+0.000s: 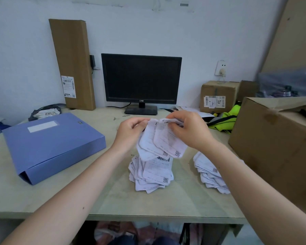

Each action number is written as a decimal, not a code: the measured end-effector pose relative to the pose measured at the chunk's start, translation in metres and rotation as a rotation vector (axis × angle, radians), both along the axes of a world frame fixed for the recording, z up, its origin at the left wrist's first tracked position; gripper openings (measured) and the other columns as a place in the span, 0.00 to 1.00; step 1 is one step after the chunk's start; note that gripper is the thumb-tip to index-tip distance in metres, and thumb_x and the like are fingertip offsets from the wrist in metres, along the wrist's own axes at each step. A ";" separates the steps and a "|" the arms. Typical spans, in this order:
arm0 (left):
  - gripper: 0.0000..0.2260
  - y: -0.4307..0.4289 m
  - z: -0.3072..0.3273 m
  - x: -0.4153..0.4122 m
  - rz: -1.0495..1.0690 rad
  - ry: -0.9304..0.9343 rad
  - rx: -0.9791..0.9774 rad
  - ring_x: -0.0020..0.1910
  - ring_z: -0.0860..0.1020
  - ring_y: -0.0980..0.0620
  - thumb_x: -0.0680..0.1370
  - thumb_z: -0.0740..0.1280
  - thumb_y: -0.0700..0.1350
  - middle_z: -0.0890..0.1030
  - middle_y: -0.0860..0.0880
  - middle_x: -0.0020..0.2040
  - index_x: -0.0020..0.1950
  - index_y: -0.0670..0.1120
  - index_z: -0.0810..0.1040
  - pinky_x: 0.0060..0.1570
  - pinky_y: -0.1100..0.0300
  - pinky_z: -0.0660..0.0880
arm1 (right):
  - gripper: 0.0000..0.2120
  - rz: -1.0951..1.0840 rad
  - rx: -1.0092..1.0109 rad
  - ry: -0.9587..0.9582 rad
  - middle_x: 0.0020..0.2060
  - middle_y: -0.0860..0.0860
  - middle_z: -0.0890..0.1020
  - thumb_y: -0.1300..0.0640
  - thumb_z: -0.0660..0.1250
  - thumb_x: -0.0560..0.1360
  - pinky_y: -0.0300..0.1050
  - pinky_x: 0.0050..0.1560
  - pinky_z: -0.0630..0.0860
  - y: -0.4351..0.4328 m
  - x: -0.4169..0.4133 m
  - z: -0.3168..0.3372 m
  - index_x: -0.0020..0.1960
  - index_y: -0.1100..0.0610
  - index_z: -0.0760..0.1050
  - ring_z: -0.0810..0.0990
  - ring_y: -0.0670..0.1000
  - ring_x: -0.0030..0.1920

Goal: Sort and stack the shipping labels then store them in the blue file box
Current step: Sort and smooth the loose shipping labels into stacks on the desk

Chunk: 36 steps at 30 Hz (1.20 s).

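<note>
Above the middle of the desk I hold a small bunch of white shipping labels point(159, 140) by their top edge. My left hand point(131, 131) pinches the left corner and my right hand point(189, 129) grips the right side. Below them on the desk lies a loose, fanned pile of labels point(152, 175). A second pile of labels point(210, 172) lies to the right, partly hidden by my right forearm. The blue file box point(51, 144) lies flat and closed on the desk's left side.
A dark monitor point(141, 80) stands at the back centre. A large cardboard box point(276, 144) fills the right side, with a smaller box point(217, 96) and a yellow-green vest point(226, 119) behind it. A tall carton point(72, 64) leans on the wall at the left.
</note>
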<state>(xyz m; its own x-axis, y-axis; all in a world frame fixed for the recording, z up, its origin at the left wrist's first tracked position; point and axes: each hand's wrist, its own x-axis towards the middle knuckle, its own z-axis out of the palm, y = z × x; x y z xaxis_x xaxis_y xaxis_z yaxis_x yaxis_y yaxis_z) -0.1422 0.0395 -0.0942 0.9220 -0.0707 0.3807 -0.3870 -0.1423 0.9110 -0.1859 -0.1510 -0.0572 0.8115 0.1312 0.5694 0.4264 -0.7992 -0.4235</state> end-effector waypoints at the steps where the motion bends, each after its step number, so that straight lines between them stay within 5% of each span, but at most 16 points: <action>1: 0.09 0.000 0.002 0.000 -0.019 0.008 0.021 0.52 0.81 0.57 0.80 0.64 0.44 0.84 0.54 0.51 0.54 0.47 0.84 0.52 0.63 0.75 | 0.09 0.033 -0.012 0.011 0.40 0.41 0.81 0.61 0.65 0.76 0.38 0.38 0.71 -0.001 -0.001 0.001 0.50 0.50 0.82 0.76 0.41 0.40; 7: 0.14 -0.001 0.007 0.002 -0.071 0.083 0.124 0.59 0.76 0.58 0.82 0.57 0.56 0.80 0.58 0.57 0.55 0.54 0.81 0.61 0.55 0.72 | 0.08 0.125 0.037 0.078 0.43 0.43 0.80 0.63 0.67 0.75 0.36 0.46 0.72 -0.001 0.000 -0.002 0.48 0.53 0.82 0.78 0.44 0.46; 11: 0.26 -0.010 0.005 -0.001 -0.124 0.153 0.094 0.62 0.75 0.53 0.74 0.54 0.71 0.79 0.53 0.61 0.58 0.56 0.79 0.63 0.51 0.71 | 0.03 0.111 0.038 0.147 0.42 0.43 0.79 0.60 0.69 0.73 0.44 0.49 0.75 0.007 0.003 -0.008 0.45 0.53 0.79 0.77 0.47 0.47; 16: 0.31 -0.005 -0.013 -0.003 -0.196 0.217 0.232 0.65 0.71 0.55 0.67 0.76 0.56 0.72 0.56 0.67 0.68 0.56 0.71 0.64 0.53 0.71 | 0.13 -0.035 0.130 0.224 0.36 0.46 0.74 0.52 0.74 0.68 0.47 0.39 0.69 0.015 0.013 -0.032 0.42 0.55 0.71 0.71 0.48 0.37; 20: 0.36 0.005 -0.032 0.003 -0.224 0.214 0.371 0.65 0.71 0.55 0.68 0.77 0.39 0.70 0.54 0.69 0.73 0.52 0.67 0.59 0.62 0.70 | 0.19 -0.101 0.323 0.353 0.40 0.45 0.75 0.47 0.78 0.65 0.45 0.42 0.73 0.021 0.021 -0.058 0.48 0.51 0.72 0.74 0.45 0.39; 27: 0.46 0.010 -0.077 0.003 0.113 0.210 0.461 0.69 0.64 0.48 0.67 0.77 0.44 0.66 0.49 0.70 0.77 0.55 0.53 0.68 0.50 0.66 | 0.28 -0.182 0.749 0.435 0.66 0.54 0.70 0.52 0.71 0.74 0.47 0.62 0.72 0.028 0.019 -0.096 0.70 0.53 0.66 0.72 0.51 0.62; 31: 0.39 -0.003 -0.092 -0.010 0.156 0.262 0.246 0.73 0.58 0.49 0.73 0.70 0.40 0.55 0.47 0.75 0.78 0.51 0.51 0.72 0.55 0.58 | 0.27 -0.160 0.871 0.575 0.69 0.52 0.67 0.58 0.62 0.80 0.42 0.64 0.66 0.041 0.006 -0.111 0.76 0.55 0.58 0.69 0.51 0.66; 36: 0.32 -0.017 -0.089 -0.020 0.069 0.337 0.027 0.75 0.56 0.52 0.78 0.63 0.44 0.53 0.51 0.77 0.78 0.52 0.52 0.73 0.52 0.57 | 0.27 -0.055 0.933 0.657 0.73 0.52 0.65 0.55 0.59 0.81 0.41 0.62 0.66 0.060 0.004 -0.112 0.78 0.54 0.54 0.69 0.52 0.69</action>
